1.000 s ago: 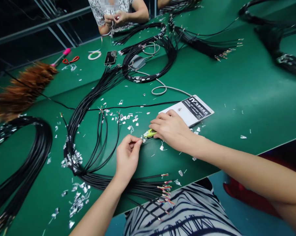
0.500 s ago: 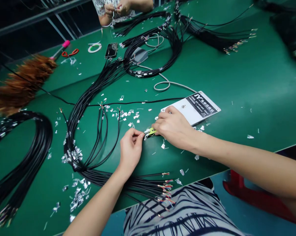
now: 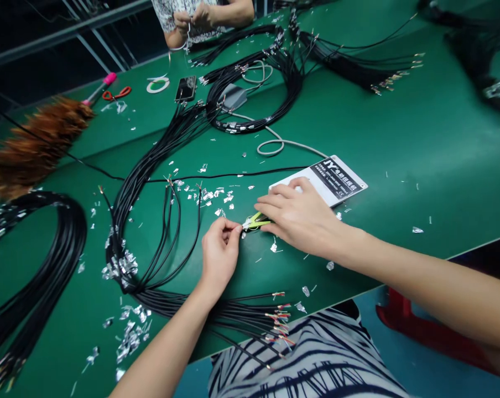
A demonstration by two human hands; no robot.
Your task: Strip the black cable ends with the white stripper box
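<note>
My left hand [image 3: 219, 254] is pinched shut on the end of something small, probably a thin wire tip, that I cannot make out. My right hand [image 3: 298, 215] lies over a small yellow-green cutter [image 3: 256, 221], fingers curled on it, its tip meeting my left fingertips. Both hands rest on the green table [image 3: 399, 143]. Just left of them a bundle of black cables [image 3: 150, 221] loops round, its stripped coloured ends [image 3: 279, 320] lying at the table's near edge.
A white labelled device [image 3: 328, 182] with a grey cord lies behind my right hand. Foil scraps [image 3: 208, 194] litter the table. More cable coils sit left [image 3: 34, 260] and far. A feather duster [image 3: 34, 146], red scissors [image 3: 117, 93], tape and a phone [image 3: 186, 88] lie beyond. Another person's hands [image 3: 192, 19] work opposite.
My left hand moved up to meet the cutter's tip. My right hand shifted slightly, uncovering more of the cutter. The view tilted a little.
</note>
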